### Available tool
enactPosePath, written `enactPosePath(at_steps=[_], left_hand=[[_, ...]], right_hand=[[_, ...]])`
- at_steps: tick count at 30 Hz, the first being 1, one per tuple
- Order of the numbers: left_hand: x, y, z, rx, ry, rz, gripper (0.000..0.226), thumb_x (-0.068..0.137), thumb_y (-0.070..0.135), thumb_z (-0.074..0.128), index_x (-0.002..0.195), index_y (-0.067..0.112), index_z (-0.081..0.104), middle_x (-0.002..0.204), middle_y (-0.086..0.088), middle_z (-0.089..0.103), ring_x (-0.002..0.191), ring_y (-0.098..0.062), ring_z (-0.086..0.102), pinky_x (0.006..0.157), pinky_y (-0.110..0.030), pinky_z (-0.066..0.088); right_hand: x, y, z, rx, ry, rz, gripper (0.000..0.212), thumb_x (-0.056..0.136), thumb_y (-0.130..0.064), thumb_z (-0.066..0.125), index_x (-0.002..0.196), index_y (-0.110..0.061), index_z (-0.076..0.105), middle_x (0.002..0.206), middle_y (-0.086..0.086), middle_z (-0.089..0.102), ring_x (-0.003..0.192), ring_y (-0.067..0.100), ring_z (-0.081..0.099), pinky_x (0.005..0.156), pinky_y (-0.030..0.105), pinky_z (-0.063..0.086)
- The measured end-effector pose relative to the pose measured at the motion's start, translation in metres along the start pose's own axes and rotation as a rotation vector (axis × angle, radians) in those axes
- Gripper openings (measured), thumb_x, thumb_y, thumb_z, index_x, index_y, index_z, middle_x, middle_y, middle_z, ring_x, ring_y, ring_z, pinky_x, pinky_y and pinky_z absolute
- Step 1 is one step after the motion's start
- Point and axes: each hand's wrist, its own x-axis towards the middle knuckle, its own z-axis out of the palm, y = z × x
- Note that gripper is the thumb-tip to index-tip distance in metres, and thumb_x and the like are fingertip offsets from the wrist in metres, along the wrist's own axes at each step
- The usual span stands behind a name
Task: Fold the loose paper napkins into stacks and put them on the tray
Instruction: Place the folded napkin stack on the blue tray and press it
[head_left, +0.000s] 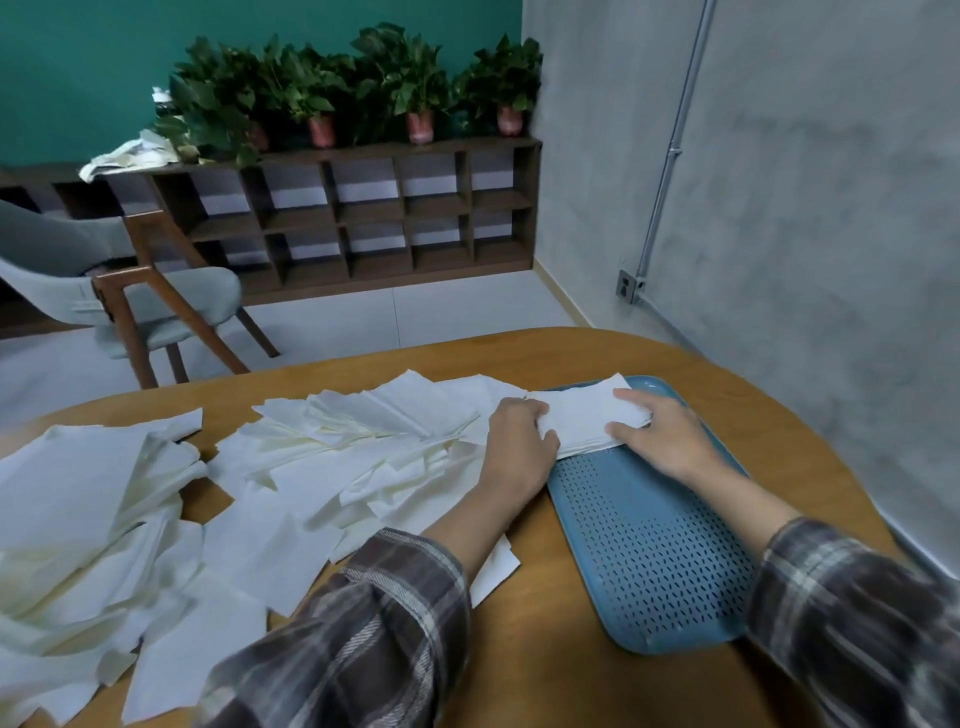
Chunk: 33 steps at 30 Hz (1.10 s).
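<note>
You are gripping the napkin stack (582, 418) at the tray's (649, 561) far edge, your left hand (519, 441) and right hand (667, 439) clamping curled fingers on its ends.

Text: none can be read anywhere.
Napkin stack (582, 418): plain white, no print.
Tray (654, 545): plain blue, no mark.
Pots (420, 127): too small and blurred to tell.
</note>
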Motion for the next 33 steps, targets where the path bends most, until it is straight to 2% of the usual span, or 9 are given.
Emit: enactPosePath(at_steps=[2, 4, 8, 13, 21, 26, 28, 30, 33], left_hand=[[-0.002, 0.000, 0.000, 0.035, -0.034, 0.014, 0.040, 0.099, 0.009, 0.063, 0.138, 0.001, 0.064, 0.154, -0.018, 0.042, 0.144, -0.030, 0.044, 0.118, -0.031, 0.033], [-0.002, -0.002, -0.001, 0.079, -0.030, 0.063, 0.035, 0.102, 0.011, 0.060, 0.136, 0.001, 0.063, 0.161, -0.016, 0.031, 0.152, -0.027, 0.033, 0.119, -0.028, 0.027], [0.002, -0.006, 0.002, 0.239, -0.076, 0.235, 0.043, 0.107, 0.021, 0.057, 0.146, 0.003, 0.055, 0.168, -0.016, 0.029, 0.155, -0.031, 0.027, 0.125, -0.038, 0.027], [0.008, -0.011, 0.009, 0.344, -0.201, 0.275, 0.050, 0.111, 0.027, 0.049, 0.155, 0.004, 0.044, 0.166, -0.017, 0.036, 0.155, -0.033, 0.030, 0.126, -0.040, 0.027], [0.011, -0.012, 0.011, 0.424, -0.250, 0.257, 0.054, 0.114, 0.031, 0.040, 0.164, 0.011, 0.029, 0.174, -0.009, 0.019, 0.162, -0.026, 0.013, 0.128, -0.039, 0.020], [-0.004, -0.007, 0.003, 0.465, -0.310, 0.276, 0.066, 0.114, 0.039, 0.035, 0.167, 0.008, 0.012, 0.176, -0.013, 0.002, 0.163, -0.028, 0.000, 0.132, -0.041, 0.005], [-0.018, -0.004, -0.005, 0.376, -0.210, 0.353, 0.062, 0.114, 0.035, 0.040, 0.166, 0.006, 0.022, 0.175, -0.014, 0.010, 0.163, -0.027, 0.007, 0.131, -0.037, 0.009], [-0.030, -0.001, -0.018, 0.293, -0.096, 0.428, 0.050, 0.111, 0.024, 0.047, 0.157, 0.006, 0.042, 0.169, -0.013, 0.030, 0.158, -0.026, 0.025, 0.128, -0.038, 0.025], [-0.050, -0.008, -0.047, 0.371, -0.044, 0.527, 0.035, 0.100, 0.012, 0.060, 0.133, 0.004, 0.065, 0.149, -0.017, 0.055, 0.139, -0.033, 0.051, 0.108, -0.045, 0.049]], right_hand=[[-0.002, 0.001, 0.000, -0.058, -0.004, -0.025, 0.058, 0.096, -0.027, 0.075, 0.150, -0.017, 0.058, 0.157, 0.003, 0.053, 0.147, 0.022, 0.044, 0.118, 0.030, 0.030], [-0.003, 0.000, -0.002, -0.149, 0.016, -0.077, 0.057, 0.098, -0.030, 0.071, 0.152, -0.018, 0.056, 0.162, 0.005, 0.046, 0.152, 0.026, 0.034, 0.121, 0.035, 0.025], [0.000, -0.009, 0.000, -0.353, -0.028, -0.253, 0.058, 0.108, -0.040, 0.054, 0.162, -0.022, 0.040, 0.173, -0.002, 0.023, 0.159, 0.022, 0.017, 0.126, 0.041, 0.018], [-0.002, -0.001, 0.019, -0.550, -0.210, -0.203, 0.064, 0.112, -0.052, 0.023, 0.169, -0.027, 0.006, 0.176, -0.003, -0.006, 0.163, 0.016, -0.008, 0.130, 0.041, 0.001], [-0.004, 0.006, 0.029, -0.577, -0.206, -0.174, 0.063, 0.112, -0.053, 0.015, 0.168, -0.031, -0.003, 0.175, -0.005, -0.016, 0.161, 0.014, -0.016, 0.132, 0.045, -0.004], [-0.003, -0.009, 0.015, -0.588, -0.253, -0.143, 0.064, 0.112, -0.054, 0.018, 0.169, -0.030, 0.001, 0.175, -0.004, -0.014, 0.161, 0.016, -0.015, 0.130, 0.048, -0.007], [-0.009, -0.017, 0.009, -0.544, -0.173, -0.174, 0.064, 0.112, -0.053, 0.024, 0.169, -0.027, 0.009, 0.176, -0.002, -0.007, 0.163, 0.018, -0.009, 0.130, 0.047, -0.003], [-0.017, -0.026, 0.008, -0.492, -0.096, -0.231, 0.063, 0.112, -0.050, 0.032, 0.168, -0.024, 0.021, 0.177, 0.001, 0.004, 0.163, 0.019, -0.001, 0.131, 0.045, 0.004], [-0.035, -0.045, 0.016, -0.400, -0.069, -0.298, 0.056, 0.111, -0.040, 0.045, 0.163, -0.022, 0.036, 0.175, -0.001, 0.018, 0.163, 0.016, 0.008, 0.130, 0.040, 0.013]])
